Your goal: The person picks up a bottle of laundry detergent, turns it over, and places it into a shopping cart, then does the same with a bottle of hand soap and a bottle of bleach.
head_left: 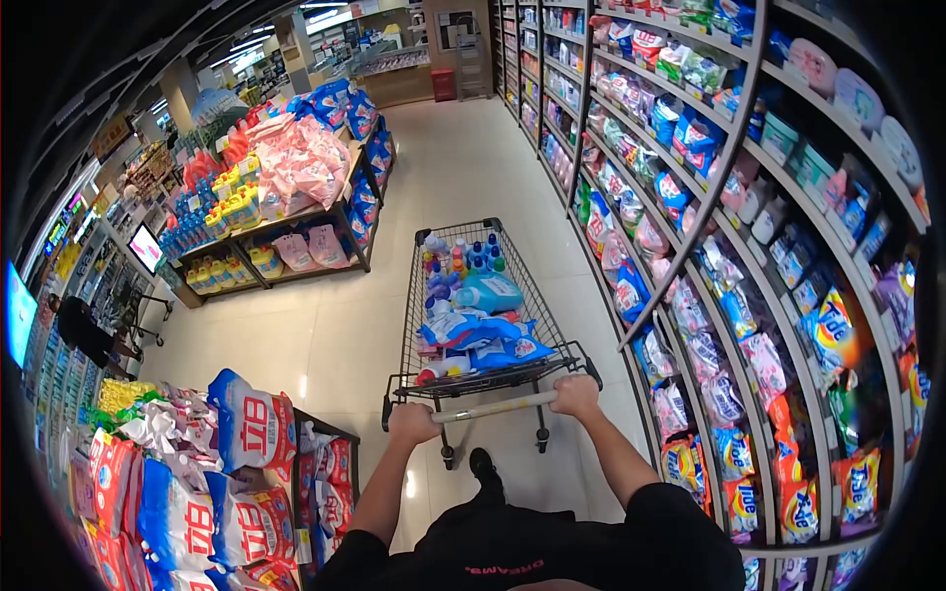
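Both of my hands grip the handlebar [493, 406] of a wire shopping cart [414, 325]. My left hand [414, 422] is wrapped round its left end, and my right hand [575, 394] round its right end. Inside the basket lie a teal bottle [490, 293], blue-and-white detergent bags [512, 347] and several small bottles with blue caps [483, 254]. Purple bottles [441, 286] rest along the basket's left side. Near the handle, a bottle with a red cap [426, 376] lies on its side. Some goods beneath the bags are hidden.
Tall shelves [729, 227] of detergent bags and bottles run along my right. A display table [345, 197] with pink bags stands ahead left; stacked detergent bags [251, 433] stand close on my left. The tiled aisle [443, 148] leads forward to a red bin [443, 85]. A person [84, 330] stands far left.
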A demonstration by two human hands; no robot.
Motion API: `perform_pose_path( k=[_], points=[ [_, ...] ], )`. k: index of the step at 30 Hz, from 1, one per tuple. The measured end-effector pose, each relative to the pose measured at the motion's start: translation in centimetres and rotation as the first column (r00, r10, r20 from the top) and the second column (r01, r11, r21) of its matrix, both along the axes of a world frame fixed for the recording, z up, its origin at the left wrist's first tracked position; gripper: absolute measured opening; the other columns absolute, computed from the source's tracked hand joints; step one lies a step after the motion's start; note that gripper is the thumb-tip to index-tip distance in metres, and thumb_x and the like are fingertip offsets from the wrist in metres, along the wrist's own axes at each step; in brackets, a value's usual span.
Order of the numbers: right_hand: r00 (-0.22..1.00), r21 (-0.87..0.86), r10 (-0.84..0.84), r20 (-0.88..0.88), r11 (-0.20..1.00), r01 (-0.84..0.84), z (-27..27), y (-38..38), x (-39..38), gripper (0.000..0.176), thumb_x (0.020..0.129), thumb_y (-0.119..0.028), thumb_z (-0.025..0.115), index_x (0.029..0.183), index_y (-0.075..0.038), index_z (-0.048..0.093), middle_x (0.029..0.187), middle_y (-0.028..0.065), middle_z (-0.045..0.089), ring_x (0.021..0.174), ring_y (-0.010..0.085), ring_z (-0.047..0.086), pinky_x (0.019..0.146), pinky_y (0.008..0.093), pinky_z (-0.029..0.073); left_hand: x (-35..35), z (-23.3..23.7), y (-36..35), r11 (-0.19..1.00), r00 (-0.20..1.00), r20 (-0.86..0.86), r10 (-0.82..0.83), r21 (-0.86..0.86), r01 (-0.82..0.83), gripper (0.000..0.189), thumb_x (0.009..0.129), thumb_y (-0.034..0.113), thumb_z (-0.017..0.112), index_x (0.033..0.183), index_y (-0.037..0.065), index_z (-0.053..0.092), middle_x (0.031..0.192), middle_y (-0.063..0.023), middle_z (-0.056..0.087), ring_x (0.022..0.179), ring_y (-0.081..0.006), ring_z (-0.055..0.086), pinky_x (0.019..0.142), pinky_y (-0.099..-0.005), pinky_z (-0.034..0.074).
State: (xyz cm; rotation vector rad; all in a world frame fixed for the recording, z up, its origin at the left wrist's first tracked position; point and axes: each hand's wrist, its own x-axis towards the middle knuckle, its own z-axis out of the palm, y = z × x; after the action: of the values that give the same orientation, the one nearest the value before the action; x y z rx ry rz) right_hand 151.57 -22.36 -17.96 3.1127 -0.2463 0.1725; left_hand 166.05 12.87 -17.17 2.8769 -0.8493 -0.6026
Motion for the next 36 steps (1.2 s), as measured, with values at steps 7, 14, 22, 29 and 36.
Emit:
perform_pose_path(
  k=[7, 14, 22, 29, 36],
  points=[
    [0.999, -0.05, 0.017, 0.051, 0.999, -0.015, -1.0, -4.5, 8.4, 0.016, 0.058, -0.032, 0.068, 0.061, -0.016, 0.07, 0.063, 0.0048, 0.067, 0.061, 0.0249, 0.067, 0.055, 0.0385, 0.053, 8.4, -0.6, -4.2, 0.999, 0.998, -0.062, 0.025, -0.033, -0.027, 0.034, 0.07, 0.039, 0.06, 0.091, 0.017, 0.078, 0.089, -0.0127, 0.074, 0.086, -0.0309, 0.072, 0.077, -0.0423, 0.058],
    [0.994, -0.031, 0.039, 0.1, 0.999, -0.036, -1.3, -8.4, 16.0, 0.014, 0.056, -0.029, 0.068, 0.059, -0.016, 0.068, 0.062, 0.0044, 0.066, 0.058, 0.025, 0.066, 0.054, 0.038, 0.052, 16.1, -1.5, -7.8, 0.998, 0.997, -0.074, -0.004, -0.058, 0.0, 0.034, 0.07, 0.037, 0.061, 0.089, 0.015, 0.078, 0.086, -0.0134, 0.073, 0.084, -0.0317, 0.072, 0.076, -0.0427, 0.058],
    [0.984, -0.046, 0.069, 0.165, 0.997, -0.063, -2.6, -13.0, 23.9, 0.012, 0.056, -0.028, 0.067, 0.056, -0.016, 0.066, 0.06, 0.0045, 0.064, 0.055, 0.0251, 0.064, 0.051, 0.0384, 0.05, 23.9, -1.9, -12.1, 0.994, 1.0, -0.016, -0.01, -0.105, 0.008, 0.029, 0.069, 0.035, 0.062, 0.082, 0.013, 0.077, 0.079, -0.0132, 0.072, 0.076, -0.0319, 0.071, 0.069, -0.0429, 0.057],
    [0.986, -0.063, 0.066, 0.154, 0.996, -0.056, -2.8, -16.2, 31.0, 0.011, 0.058, -0.028, 0.067, 0.056, -0.017, 0.066, 0.058, 0.0043, 0.063, 0.055, 0.0244, 0.064, 0.05, 0.0374, 0.051, 30.8, -2.4, -15.3, 0.992, 1.0, -0.011, -0.001, -0.128, 0.0, 0.029, 0.072, 0.037, 0.062, 0.082, 0.014, 0.077, 0.077, -0.0126, 0.072, 0.075, -0.0322, 0.071, 0.069, -0.0426, 0.057],
    [0.992, -0.067, 0.043, 0.122, 0.997, -0.035, -3.3, -18.9, 38.5, 0.009, 0.058, -0.027, 0.067, 0.058, -0.019, 0.069, 0.059, 0.0026, 0.065, 0.056, 0.0232, 0.065, 0.051, 0.0365, 0.051, 38.9, -3.1, -18.4, 0.996, 1.0, -0.003, -0.021, -0.083, 0.021, 0.031, 0.07, 0.038, 0.063, 0.083, 0.014, 0.077, 0.079, -0.0127, 0.072, 0.076, -0.0313, 0.071, 0.069, -0.0424, 0.057]
  ],
)
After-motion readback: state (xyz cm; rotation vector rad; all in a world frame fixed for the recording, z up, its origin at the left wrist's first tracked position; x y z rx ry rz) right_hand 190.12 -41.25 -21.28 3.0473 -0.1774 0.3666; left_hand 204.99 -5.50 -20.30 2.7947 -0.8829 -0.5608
